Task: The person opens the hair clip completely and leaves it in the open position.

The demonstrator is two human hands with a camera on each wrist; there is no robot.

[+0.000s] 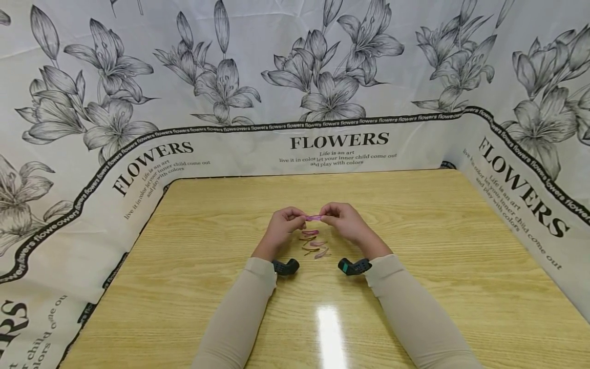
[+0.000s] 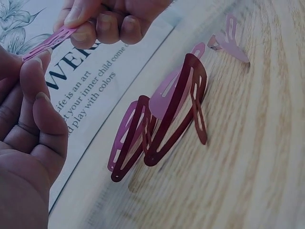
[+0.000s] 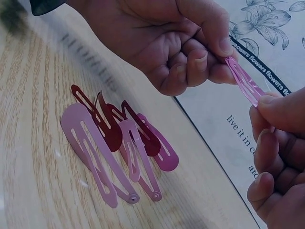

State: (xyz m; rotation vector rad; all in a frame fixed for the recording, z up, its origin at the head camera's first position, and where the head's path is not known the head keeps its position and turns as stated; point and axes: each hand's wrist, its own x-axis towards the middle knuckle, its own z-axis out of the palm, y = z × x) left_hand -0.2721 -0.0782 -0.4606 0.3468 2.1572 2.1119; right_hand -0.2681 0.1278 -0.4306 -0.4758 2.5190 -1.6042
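A pink snap hair clip (image 1: 314,218) is stretched between both hands above the table. My left hand (image 1: 282,228) pinches one end of it between thumb and finger, and my right hand (image 1: 346,222) pinches the other. In the right wrist view, the held clip (image 3: 244,82) appears slim, with a slotted middle. Just below the hands lie several more snap clips: a darker pink clip (image 1: 311,233), a dark reddish-brown clip (image 2: 176,114) and a pale pink clip (image 3: 93,148) among them. They rest with their parts sprung apart, close together in a rough column.
The clips lie on a light wood-grain table (image 1: 184,287). White cloth walls (image 1: 244,154) with flower drawings and lettering rise along its back and sides. Dark bands (image 1: 287,267) sit at both wrists, close to the tabletop. Light glares off the table near the front.
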